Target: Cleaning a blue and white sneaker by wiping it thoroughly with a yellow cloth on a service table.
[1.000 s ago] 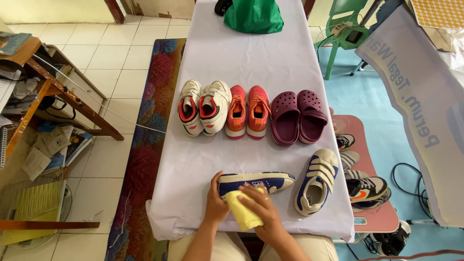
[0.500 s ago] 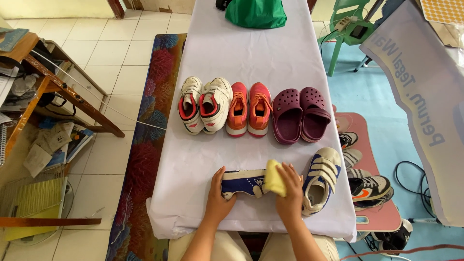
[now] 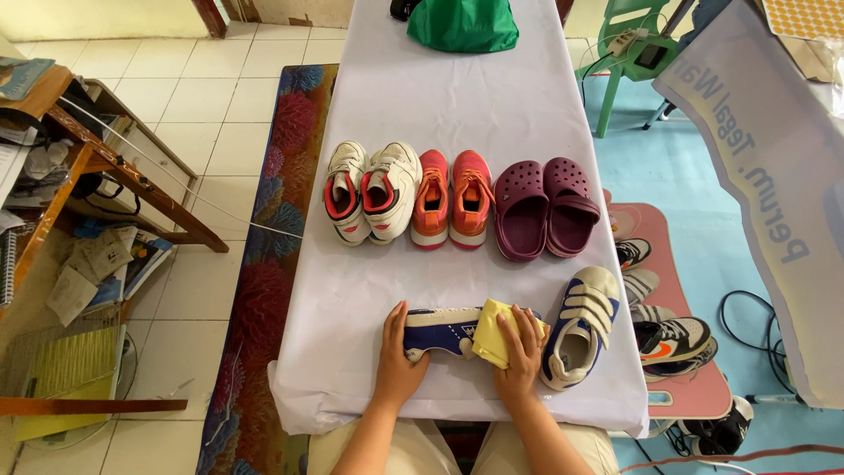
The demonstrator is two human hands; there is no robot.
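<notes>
A blue and white shoe (image 3: 442, 330) lies on its side near the front edge of the white-covered table (image 3: 457, 114). My left hand (image 3: 397, 356) grips its heel end. My right hand (image 3: 519, 356) presses a yellow cloth (image 3: 492, 332) against the shoe's toe end. The matching blue and white strap shoe (image 3: 580, 325) stands just right of my right hand.
A row of shoes stands mid-table: white pair (image 3: 371, 192), orange pair (image 3: 452, 198), maroon clogs (image 3: 545, 207). A green bag (image 3: 462, 25) sits at the far end. More shoes lie on a pink mat (image 3: 681, 369) to the right. A patterned rug (image 3: 264, 255) runs along the left.
My right hand with the yellow cloth slid from the shoe's middle to its toe end, then back slightly left. The left hand stayed on the heel.
</notes>
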